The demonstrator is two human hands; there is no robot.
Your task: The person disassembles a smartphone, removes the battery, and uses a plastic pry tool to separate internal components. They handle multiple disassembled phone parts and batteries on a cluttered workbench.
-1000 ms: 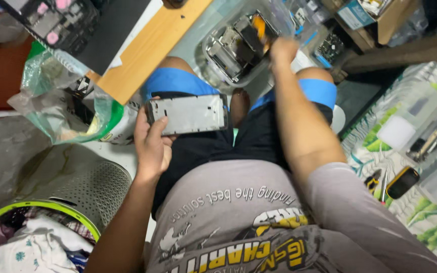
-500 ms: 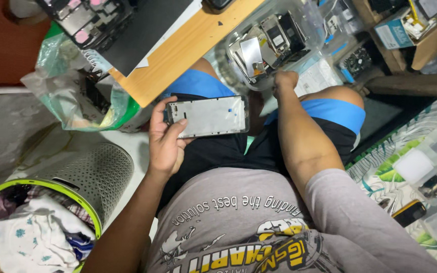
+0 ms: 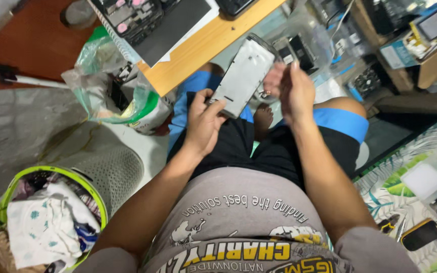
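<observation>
A wooden board (image 3: 198, 48) runs slantwise across the top of the view, with a dark keyed device (image 3: 127, 17) and a black sheet lying on it. Low on the left stands a grey mesh basket with a green rim (image 3: 112, 169), heaped with white and patterned cloth. Between board and basket sits a clear plastic bag (image 3: 110, 88) with green print, stuffed with dark parts. Along the right edge lies a leaf-patterned mat (image 3: 395, 187), carrying clear plastic boxes and a small black-and-orange gadget (image 3: 421, 233). The person sits cross-legged in a grey printed shirt and black shorts with blue hems. The left hand (image 3: 203, 121) grips the lower end of a flat silver-grey phone frame (image 3: 244, 76), thumb laid over its face and fingers curled behind it, so the frame stands tilted, its top end leaning toward the board's edge above the knees. The right hand (image 3: 295, 93) is raised just beside the frame's right edge, fingers held close together and pointing up; whether the fingertips touch the frame or pinch some small part cannot be told, since that spot is blurred. Beyond both hands, a clutter of clear plastic and small dark components (image 3: 299, 48) covers the floor.
</observation>
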